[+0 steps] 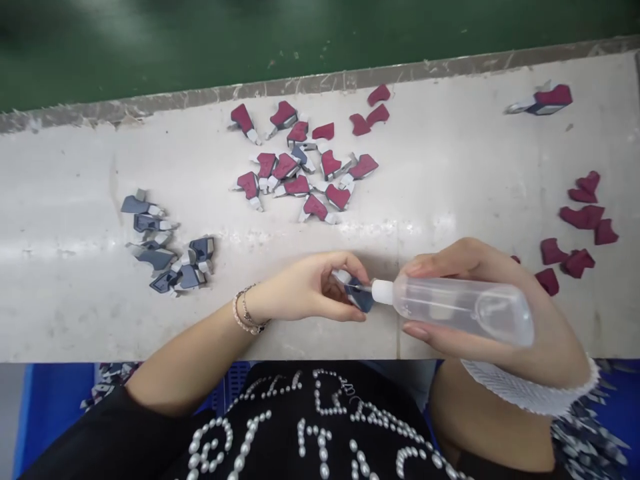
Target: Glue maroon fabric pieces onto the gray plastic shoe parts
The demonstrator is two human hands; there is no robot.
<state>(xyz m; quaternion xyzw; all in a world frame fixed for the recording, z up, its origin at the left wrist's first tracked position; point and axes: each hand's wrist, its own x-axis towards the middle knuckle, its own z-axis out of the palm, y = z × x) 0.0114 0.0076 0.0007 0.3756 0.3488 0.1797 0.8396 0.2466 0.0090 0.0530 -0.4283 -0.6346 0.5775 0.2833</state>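
The left hand point(305, 290) partly covers the blue-grey piece point(362, 299); whether the thin tip point(369, 289) of the bottle point(450, 310) touches it is too small to tell. At three o'clock, the right hand point(467, 255) hides part of a red piece point(515, 259). The green surface point(320, 47) at twelve is blurred; the blue bin point(50, 407) at eight is cut off.

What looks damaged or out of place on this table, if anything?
The far edge strip looks worn and ragged. One red-topped piece lies alone near the far right corner, apart from the others.

Bottle point(463, 310) of smooth, glossy plastic
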